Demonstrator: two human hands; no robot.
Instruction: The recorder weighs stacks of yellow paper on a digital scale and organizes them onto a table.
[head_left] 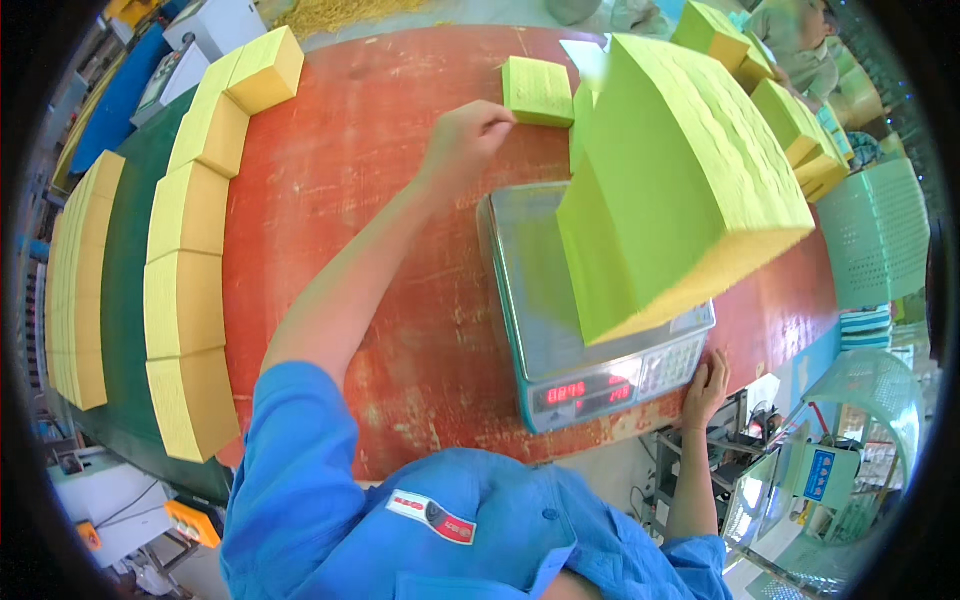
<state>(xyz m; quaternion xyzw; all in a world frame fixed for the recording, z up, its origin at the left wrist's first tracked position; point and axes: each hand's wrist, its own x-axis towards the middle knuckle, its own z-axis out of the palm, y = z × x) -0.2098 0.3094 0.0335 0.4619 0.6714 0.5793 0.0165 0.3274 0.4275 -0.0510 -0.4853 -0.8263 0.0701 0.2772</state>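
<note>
A tall stack of yellow paper stands on the metal pan of a digital scale, whose red display is lit. My left hand is over the table beyond the scale, its fingers closed. Its fingertips meet the near left corner of a small yellow paper block; whether they pinch anything is too small to tell. Beside the scale's front right corner, my right hand rests at the table edge with its fingers apart and holds nothing. The tall stack partly hides the pan and what lies behind it.
A row of yellow paper blocks lines the left side of the red table. Another row lies on a green surface. More blocks are at the far right, near another person. A green perforated basket stands at the right.
</note>
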